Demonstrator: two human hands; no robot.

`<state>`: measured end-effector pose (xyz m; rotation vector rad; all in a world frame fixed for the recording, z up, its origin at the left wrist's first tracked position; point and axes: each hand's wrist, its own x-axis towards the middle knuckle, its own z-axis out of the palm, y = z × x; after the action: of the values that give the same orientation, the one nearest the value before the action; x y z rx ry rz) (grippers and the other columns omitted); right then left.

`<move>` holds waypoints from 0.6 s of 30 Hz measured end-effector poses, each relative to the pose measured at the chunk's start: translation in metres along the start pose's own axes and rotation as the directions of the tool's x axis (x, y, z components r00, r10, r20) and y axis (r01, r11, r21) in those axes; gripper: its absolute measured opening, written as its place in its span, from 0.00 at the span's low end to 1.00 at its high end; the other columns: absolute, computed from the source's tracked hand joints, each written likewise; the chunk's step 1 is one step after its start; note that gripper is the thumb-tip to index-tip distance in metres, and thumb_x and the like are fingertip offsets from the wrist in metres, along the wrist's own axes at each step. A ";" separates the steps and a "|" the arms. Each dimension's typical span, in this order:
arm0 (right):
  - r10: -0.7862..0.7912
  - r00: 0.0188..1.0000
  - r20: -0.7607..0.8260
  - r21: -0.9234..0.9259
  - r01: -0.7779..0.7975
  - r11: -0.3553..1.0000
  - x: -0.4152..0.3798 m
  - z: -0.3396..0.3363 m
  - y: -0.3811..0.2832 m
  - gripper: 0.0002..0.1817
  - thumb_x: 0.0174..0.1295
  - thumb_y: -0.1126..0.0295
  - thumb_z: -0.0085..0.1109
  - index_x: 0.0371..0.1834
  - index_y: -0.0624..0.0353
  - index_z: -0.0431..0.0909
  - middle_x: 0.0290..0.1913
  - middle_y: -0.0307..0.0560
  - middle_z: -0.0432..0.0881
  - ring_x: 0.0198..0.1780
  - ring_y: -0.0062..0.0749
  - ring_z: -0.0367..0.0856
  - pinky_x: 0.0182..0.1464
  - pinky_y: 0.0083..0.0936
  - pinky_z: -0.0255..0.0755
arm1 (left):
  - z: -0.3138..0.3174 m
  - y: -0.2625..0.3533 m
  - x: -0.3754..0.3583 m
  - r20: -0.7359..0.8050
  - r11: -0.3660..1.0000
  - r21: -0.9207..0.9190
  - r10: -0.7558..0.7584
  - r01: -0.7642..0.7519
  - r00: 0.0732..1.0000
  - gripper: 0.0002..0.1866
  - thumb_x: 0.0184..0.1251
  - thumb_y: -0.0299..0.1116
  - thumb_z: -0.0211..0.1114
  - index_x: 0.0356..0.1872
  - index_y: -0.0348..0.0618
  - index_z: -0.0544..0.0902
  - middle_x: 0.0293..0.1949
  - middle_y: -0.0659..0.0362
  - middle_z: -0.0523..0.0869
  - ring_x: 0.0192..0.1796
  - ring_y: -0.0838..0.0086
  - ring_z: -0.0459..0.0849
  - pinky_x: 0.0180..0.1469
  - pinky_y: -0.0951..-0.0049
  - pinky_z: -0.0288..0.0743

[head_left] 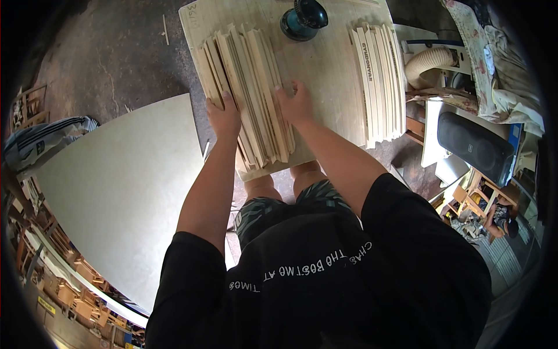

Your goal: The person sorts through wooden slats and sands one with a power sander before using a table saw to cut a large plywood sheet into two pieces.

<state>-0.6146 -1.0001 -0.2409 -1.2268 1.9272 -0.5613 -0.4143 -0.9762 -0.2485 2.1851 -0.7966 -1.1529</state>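
A bundle of long, thin wooden strips (251, 81) stands side by side on the left half of a plywood worktop (331, 75). My left hand (224, 118) grips the bundle's left edge, its thumb on top and its fingers around the outer strips. Against the right edge, my right hand (295, 104) presses with curled fingers, so the strips sit between both hands. Some strip ends are uneven at the far end. Parts of my fingertips are hidden.
A second row of strips (381, 87) lies on the worktop's right side. A dark power sander (303, 21) sits at the far edge. A large pale board (128, 186) is at left. To the right are a ribbed hose (427, 61), a black speaker (475, 145) and a distant person (500, 221).
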 end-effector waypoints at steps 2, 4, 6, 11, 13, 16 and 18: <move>0.101 0.984 0.144 -0.021 -0.099 0.995 0.010 0.000 -0.005 0.39 0.67 0.44 0.63 0.67 0.69 0.74 0.64 0.69 0.78 0.70 0.60 0.74 0.70 0.47 0.69 | 0.006 0.008 -0.003 0.001 0.997 0.053 -0.054 0.054 0.999 0.53 0.72 0.63 0.61 0.81 0.31 0.52 0.80 0.32 0.53 0.80 0.36 0.58 0.80 0.48 0.57; 0.143 0.974 0.176 -0.152 -0.116 0.981 0.004 0.011 -0.014 0.42 0.67 0.41 0.62 0.70 0.70 0.72 0.66 0.72 0.76 0.72 0.62 0.72 0.70 0.47 0.69 | 0.031 0.019 -0.014 -0.106 0.972 0.190 -0.119 0.138 0.987 0.56 0.69 0.66 0.62 0.82 0.32 0.50 0.81 0.32 0.51 0.82 0.37 0.55 0.81 0.48 0.55; 0.101 0.990 0.102 -0.372 -0.056 0.927 -0.013 0.037 -0.029 0.45 0.66 0.39 0.61 0.72 0.70 0.69 0.67 0.74 0.74 0.73 0.63 0.71 0.71 0.48 0.68 | 0.029 0.018 -0.016 -0.076 0.982 0.159 -0.096 0.107 0.993 0.58 0.68 0.68 0.62 0.82 0.33 0.48 0.81 0.32 0.50 0.83 0.37 0.50 0.82 0.47 0.52; 0.094 0.980 0.178 -0.225 -0.052 0.973 0.003 0.025 -0.017 0.45 0.67 0.41 0.62 0.73 0.70 0.68 0.67 0.71 0.75 0.70 0.59 0.75 0.71 0.44 0.69 | 0.010 -0.001 0.000 -0.034 0.990 0.137 -0.040 0.044 0.999 0.55 0.69 0.68 0.61 0.82 0.32 0.52 0.79 0.31 0.54 0.81 0.38 0.55 0.81 0.47 0.55; 0.082 0.971 0.225 -0.177 -0.043 0.983 0.005 0.010 -0.017 0.43 0.67 0.44 0.64 0.73 0.69 0.69 0.66 0.68 0.78 0.67 0.55 0.79 0.69 0.42 0.72 | 0.008 0.000 -0.002 -0.045 0.994 0.082 -0.067 0.071 0.997 0.53 0.71 0.66 0.60 0.81 0.32 0.55 0.78 0.31 0.56 0.80 0.39 0.59 0.80 0.48 0.57; 0.052 0.977 0.209 -0.106 -0.030 0.994 0.004 0.007 -0.014 0.38 0.65 0.49 0.69 0.69 0.67 0.73 0.59 0.63 0.84 0.60 0.51 0.84 0.62 0.40 0.77 | 0.003 -0.010 0.002 -0.054 0.999 0.005 -0.046 0.046 0.997 0.49 0.74 0.64 0.59 0.79 0.31 0.60 0.76 0.31 0.61 0.78 0.40 0.64 0.78 0.50 0.60; 0.058 0.969 0.240 -0.064 -0.044 0.997 0.004 0.007 -0.011 0.35 0.63 0.53 0.72 0.66 0.66 0.76 0.53 0.59 0.87 0.54 0.49 0.87 0.58 0.40 0.80 | 0.004 -0.022 0.009 -0.066 0.999 -0.033 -0.013 0.011 0.998 0.46 0.75 0.62 0.59 0.77 0.30 0.64 0.73 0.32 0.67 0.75 0.43 0.69 0.77 0.52 0.64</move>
<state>-0.6040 -1.0086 -0.2383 -1.2186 1.7729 -0.3144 -0.4077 -0.9684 -0.2708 2.1918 -0.7321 -1.0861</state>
